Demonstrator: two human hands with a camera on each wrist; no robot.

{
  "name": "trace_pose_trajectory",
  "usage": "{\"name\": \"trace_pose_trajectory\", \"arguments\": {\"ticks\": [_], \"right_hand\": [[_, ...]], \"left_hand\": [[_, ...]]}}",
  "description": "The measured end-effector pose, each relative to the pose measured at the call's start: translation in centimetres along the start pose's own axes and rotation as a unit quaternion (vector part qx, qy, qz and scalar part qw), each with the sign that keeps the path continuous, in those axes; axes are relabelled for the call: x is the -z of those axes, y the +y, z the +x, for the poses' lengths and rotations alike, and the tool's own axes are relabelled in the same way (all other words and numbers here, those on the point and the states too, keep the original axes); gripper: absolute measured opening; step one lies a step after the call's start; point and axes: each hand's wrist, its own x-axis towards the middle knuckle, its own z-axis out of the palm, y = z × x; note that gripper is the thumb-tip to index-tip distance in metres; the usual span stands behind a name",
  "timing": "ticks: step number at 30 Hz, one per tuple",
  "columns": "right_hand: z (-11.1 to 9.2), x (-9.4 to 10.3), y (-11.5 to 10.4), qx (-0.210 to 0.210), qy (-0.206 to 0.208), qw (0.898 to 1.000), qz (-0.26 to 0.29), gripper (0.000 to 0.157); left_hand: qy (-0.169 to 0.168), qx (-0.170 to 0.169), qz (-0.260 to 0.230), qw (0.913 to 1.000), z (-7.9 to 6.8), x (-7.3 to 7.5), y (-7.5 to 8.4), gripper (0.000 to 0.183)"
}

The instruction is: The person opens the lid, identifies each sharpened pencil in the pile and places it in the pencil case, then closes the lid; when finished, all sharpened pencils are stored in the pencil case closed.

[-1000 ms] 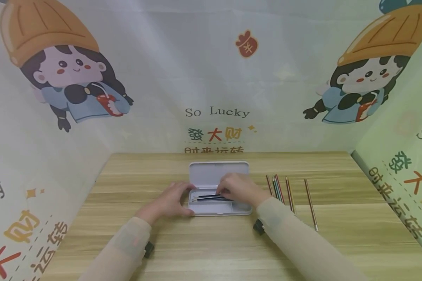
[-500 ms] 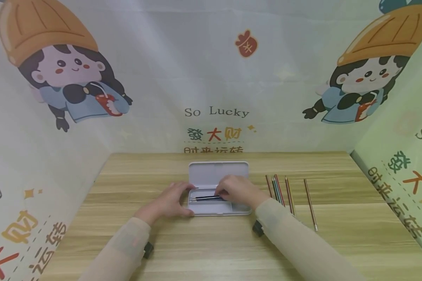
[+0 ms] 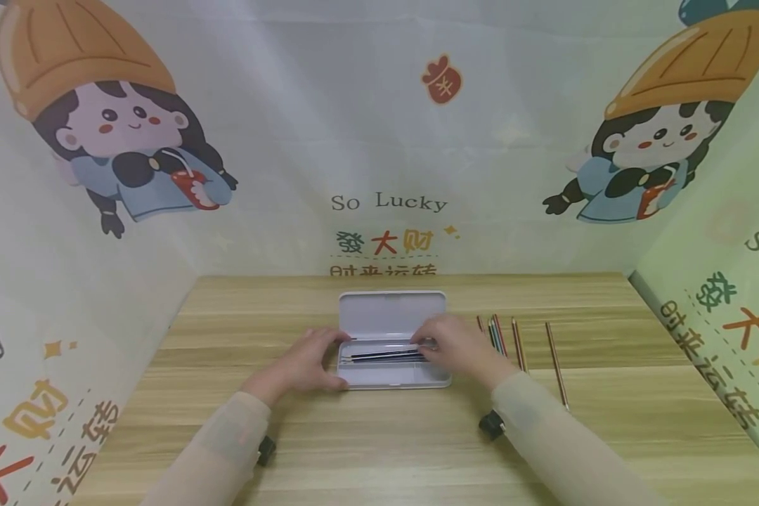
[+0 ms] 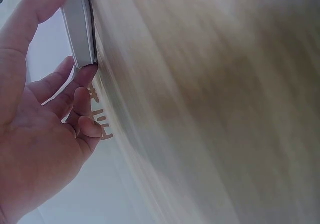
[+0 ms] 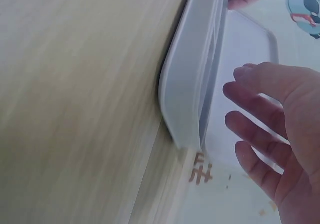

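A white pencil case (image 3: 370, 377) stands on the table with its lid (image 3: 392, 313) raised toward the back wall. Several dark pencils (image 3: 382, 356) lie lengthwise in its rear compartment. My left hand (image 3: 303, 362) grips the case's left end, thumb at the front corner and fingers toward the hinge side. In the left wrist view, thumb and fingers meet the end of the case (image 4: 79, 29). My right hand (image 3: 460, 349) hovers over the case's right end, covering part of it. In the right wrist view its fingers (image 5: 257, 134) are spread and loosely bent, holding nothing.
Right of the case, several coloured pencils lie on the wooden table (image 3: 379, 443): a green and red group (image 3: 498, 336), a yellow one (image 3: 520, 344) and a lone brown one (image 3: 558, 365). My right forearm partly hides them. A printed cloth (image 3: 278, 140) hangs behind the table.
My right hand has moved right from the pencils in the case, and its fingers have let go of them. More of the dark pencils now shows. My left hand has stayed put.
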Motion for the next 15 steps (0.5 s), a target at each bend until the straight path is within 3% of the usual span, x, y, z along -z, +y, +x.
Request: {"name": "trace_pose_trajectory", "arguments": {"ticks": [8, 15], "right_hand": [[-2.7, 1.1, 1.3, -0.077, 0.012, 0.997, 0.0, 0.017], [-4.9, 2.0, 2.9, -0.114, 0.022, 0.993, 0.015, 0.021]], "left_hand": [[0.002, -0.004, 0.004, 1.0, -0.1, 0.1, -0.1, 0.084], [0.002, -0.002, 0.003, 1.0, -0.1, 0.0, 0.1, 0.085]]}}
